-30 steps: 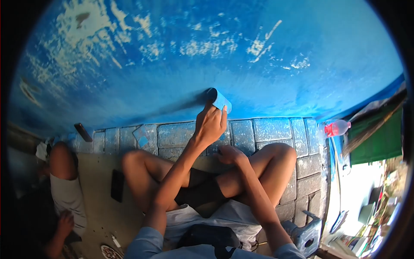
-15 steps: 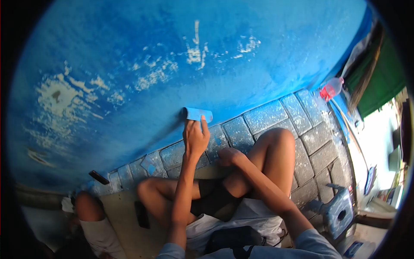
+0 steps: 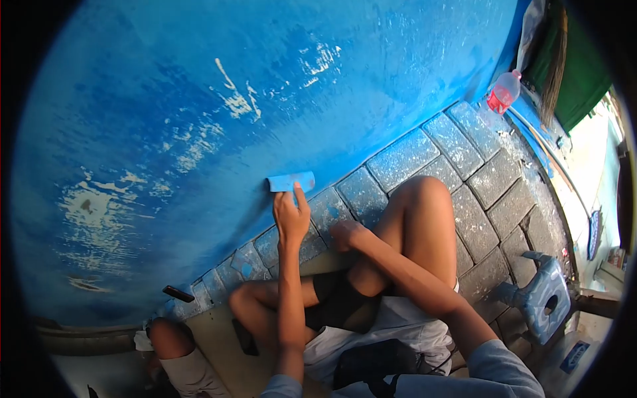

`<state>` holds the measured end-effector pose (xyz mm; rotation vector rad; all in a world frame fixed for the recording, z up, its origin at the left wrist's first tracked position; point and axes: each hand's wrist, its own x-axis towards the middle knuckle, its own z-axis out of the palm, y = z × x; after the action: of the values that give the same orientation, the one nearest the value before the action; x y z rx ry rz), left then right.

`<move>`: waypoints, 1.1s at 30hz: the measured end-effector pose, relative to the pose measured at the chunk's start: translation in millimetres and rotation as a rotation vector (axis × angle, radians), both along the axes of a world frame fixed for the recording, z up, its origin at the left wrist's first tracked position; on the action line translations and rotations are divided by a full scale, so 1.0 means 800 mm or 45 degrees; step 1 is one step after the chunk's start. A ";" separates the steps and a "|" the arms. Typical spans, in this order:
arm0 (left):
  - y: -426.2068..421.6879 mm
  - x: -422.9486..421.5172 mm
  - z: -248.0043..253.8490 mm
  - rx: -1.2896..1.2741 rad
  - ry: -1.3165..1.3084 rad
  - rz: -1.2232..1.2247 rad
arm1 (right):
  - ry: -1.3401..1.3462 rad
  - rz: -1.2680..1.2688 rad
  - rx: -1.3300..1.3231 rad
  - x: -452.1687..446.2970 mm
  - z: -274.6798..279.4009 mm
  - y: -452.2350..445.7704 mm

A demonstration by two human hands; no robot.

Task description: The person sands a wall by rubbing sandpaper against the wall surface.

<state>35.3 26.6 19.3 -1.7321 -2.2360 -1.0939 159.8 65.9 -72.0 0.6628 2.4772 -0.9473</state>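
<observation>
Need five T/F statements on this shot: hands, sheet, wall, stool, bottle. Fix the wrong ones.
1. The left hand holds the blue sheet. True.
2. The right hand touches the blue sheet. False: the right hand is apart from it, in front of the legs.
3. The wall has pale patches. True.
4. The stool is on the person's left. False: the stool is on their right.
5. The bottle is partly red. True.

The blue sheet (image 3: 290,181) hides fingers of the left grip (image 3: 291,217), the right grip (image 3: 348,235) curls its fingertips from sight, a person (image 3: 189,373) at near left is cut off, and the bottle label (image 3: 497,101) at far right is illegible.
</observation>
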 end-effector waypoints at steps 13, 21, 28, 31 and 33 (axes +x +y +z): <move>-0.001 -0.004 -0.078 -0.081 0.032 -0.115 | 0.057 -0.026 0.027 -0.009 -0.001 0.001; 0.002 0.011 0.039 0.048 -0.023 0.069 | 0.001 0.002 -0.020 -0.012 0.007 -0.001; 0.014 0.017 -0.062 -0.204 -0.025 -0.012 | 0.024 -0.006 0.000 -0.005 0.010 -0.005; 0.017 0.015 -0.055 -0.152 0.069 -0.003 | 0.036 -0.008 0.031 0.000 0.016 -0.002; 0.020 0.018 -0.021 0.017 0.080 -0.003 | 0.027 0.010 0.044 0.007 0.017 0.000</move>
<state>49.7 42.6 2.6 -1.7391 -2.1851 -1.0377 165.6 65.7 -58.3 0.6567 2.5179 -0.9148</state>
